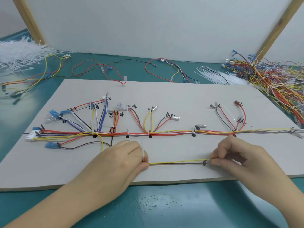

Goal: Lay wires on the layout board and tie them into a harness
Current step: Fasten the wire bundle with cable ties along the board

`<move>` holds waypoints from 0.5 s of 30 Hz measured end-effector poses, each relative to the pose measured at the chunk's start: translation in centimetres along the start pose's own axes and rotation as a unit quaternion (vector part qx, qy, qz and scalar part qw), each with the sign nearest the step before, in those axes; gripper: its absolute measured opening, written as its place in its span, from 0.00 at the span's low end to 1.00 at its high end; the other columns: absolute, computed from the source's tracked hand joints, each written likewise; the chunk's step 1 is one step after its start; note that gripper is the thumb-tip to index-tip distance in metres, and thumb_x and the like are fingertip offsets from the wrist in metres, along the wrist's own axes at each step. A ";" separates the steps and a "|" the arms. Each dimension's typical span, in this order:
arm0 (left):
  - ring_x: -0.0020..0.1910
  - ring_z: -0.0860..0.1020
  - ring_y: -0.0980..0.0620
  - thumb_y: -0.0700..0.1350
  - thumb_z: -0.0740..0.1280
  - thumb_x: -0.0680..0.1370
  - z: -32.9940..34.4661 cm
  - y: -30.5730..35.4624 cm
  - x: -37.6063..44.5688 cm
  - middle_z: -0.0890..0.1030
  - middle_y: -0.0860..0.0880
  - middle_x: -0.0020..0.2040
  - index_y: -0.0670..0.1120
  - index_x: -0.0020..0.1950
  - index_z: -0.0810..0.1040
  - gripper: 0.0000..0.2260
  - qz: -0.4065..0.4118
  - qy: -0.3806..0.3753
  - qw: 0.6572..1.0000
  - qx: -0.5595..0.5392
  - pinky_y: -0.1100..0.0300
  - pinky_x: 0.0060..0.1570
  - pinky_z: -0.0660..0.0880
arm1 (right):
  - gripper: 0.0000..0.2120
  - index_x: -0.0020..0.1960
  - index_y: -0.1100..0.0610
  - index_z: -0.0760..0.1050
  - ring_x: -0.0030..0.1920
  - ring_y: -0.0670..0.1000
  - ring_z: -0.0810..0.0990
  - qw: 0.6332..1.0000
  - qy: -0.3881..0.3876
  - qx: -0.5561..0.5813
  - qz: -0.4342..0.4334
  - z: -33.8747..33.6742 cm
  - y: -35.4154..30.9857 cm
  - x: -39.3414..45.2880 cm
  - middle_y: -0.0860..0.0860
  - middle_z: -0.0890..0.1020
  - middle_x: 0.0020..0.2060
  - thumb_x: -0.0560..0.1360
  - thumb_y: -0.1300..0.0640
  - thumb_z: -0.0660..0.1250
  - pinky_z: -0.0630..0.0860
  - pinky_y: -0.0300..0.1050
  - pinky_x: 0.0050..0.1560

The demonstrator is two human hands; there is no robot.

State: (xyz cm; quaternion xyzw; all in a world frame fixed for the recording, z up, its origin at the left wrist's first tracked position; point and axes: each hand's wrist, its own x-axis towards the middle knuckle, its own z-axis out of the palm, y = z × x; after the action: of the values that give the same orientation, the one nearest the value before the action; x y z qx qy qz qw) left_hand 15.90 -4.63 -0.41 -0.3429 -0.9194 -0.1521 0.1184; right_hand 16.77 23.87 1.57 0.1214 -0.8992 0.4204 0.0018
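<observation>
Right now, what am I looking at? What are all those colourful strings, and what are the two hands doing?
This one picture comes from a camera worn on a person's head, looking down at their own hands. No machine is here, just a person working.

The pale flat thing is a board lying on a green table. The strings are wires. Many run along a line drawn on the board, bunched together with little white plastic ties, and short ends branch off to handwritten labels.

The left hand and the right hand each pinch one end of a yellow and dark wire pair, stretched straight between them. The left hand also holds a white tie.

Behind the board lie loose wires, a heap of white ties on the left, and a tangled wire pile on the right.
</observation>
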 end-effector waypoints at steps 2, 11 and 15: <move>0.33 0.77 0.52 0.49 0.57 0.75 0.0 0.1 0.0 0.77 0.53 0.37 0.46 0.39 0.78 0.13 0.003 0.002 1.000 0.013 0.62 0.37 0.68 | 0.20 0.35 0.43 0.72 0.39 0.45 0.82 1.000 -0.008 -0.007 -0.001 -0.1 -0.1 0.0 0.44 0.83 0.36 0.68 0.68 0.71 0.72 0.28 0.40; 0.32 0.77 0.51 0.48 0.57 0.75 -0.1 0.1 0.2 0.77 0.51 0.35 0.45 0.38 0.79 0.14 0.027 -0.015 0.999 0.026 0.61 0.35 0.70 | 0.16 0.40 0.44 0.71 0.42 0.41 0.81 0.995 -0.058 -0.082 0.001 -0.4 -1.3 0.2 0.39 0.82 0.36 0.71 0.64 0.71 0.72 0.31 0.41; 0.33 0.77 0.51 0.49 0.57 0.75 -0.3 0.0 0.2 0.77 0.52 0.37 0.45 0.39 0.79 0.13 0.014 -0.036 0.999 -0.008 0.61 0.32 0.74 | 0.14 0.39 0.45 0.71 0.43 0.39 0.79 0.992 -0.067 -0.109 0.003 -0.6 -1.8 0.4 0.36 0.81 0.36 0.71 0.63 0.71 0.68 0.25 0.38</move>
State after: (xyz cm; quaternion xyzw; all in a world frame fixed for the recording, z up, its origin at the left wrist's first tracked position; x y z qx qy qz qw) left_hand 15.82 -4.66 -0.03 -0.3621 -0.9169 -0.1453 0.0847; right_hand 16.71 23.16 3.37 0.1457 -0.9382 0.3106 -0.0460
